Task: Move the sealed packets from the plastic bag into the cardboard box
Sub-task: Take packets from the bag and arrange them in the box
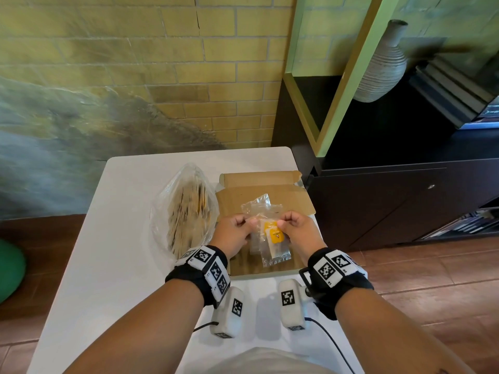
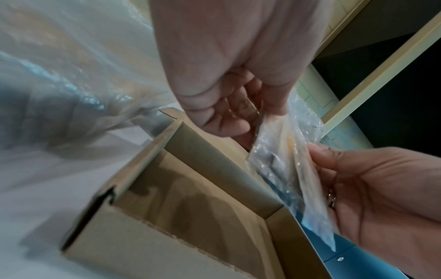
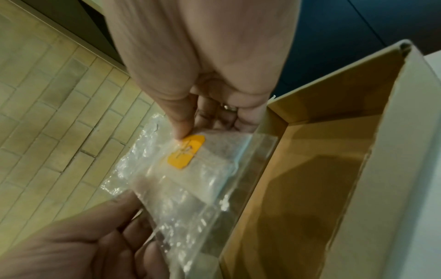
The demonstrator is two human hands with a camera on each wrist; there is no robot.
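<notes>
Both hands pinch a few sealed packets (image 1: 272, 236) by their top edge above the cardboard box (image 1: 291, 201) (light, limp, slippery film, so edge grips suit); plastic bag (image 1: 186, 209) lies beside the box.

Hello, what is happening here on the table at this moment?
A person holds a small bunch of clear sealed packets with both hands, the left hand and right hand each pinching a top corner, above the open cardboard box. The plastic bag, still full, lies left of the box on the white table.
</notes>
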